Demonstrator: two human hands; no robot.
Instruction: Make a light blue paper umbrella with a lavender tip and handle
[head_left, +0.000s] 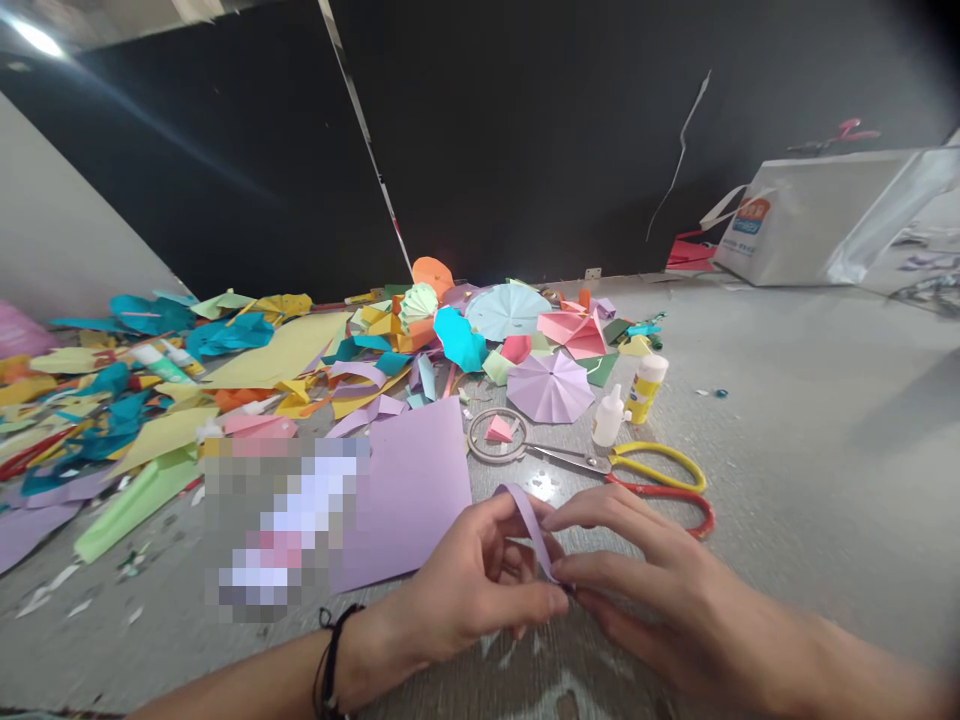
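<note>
A narrow purple paper strip (531,525) curves in a loop between my two hands. My left hand (480,585), with a black cord on its wrist, is closed on the strip, thumb stretched along below it. From the other side my right hand (660,580) pinches the strip's near end with its fingertips. Just beyond my hands lie scissors (600,464) with one yellow and one red handle. Left of them a sheet of purple paper (420,480) lies flat. A roll of tape or ring (497,436) surrounds a small pink paper scrap (499,429).
A white glue bottle (607,420) and a yellow glue stick (646,388) stand behind the scissors. Colourful paper scraps (247,345) and a pleated purple paper disc (550,388) spread across the back and left. A white bag (814,215) stands at back right, before a black wall (525,130).
</note>
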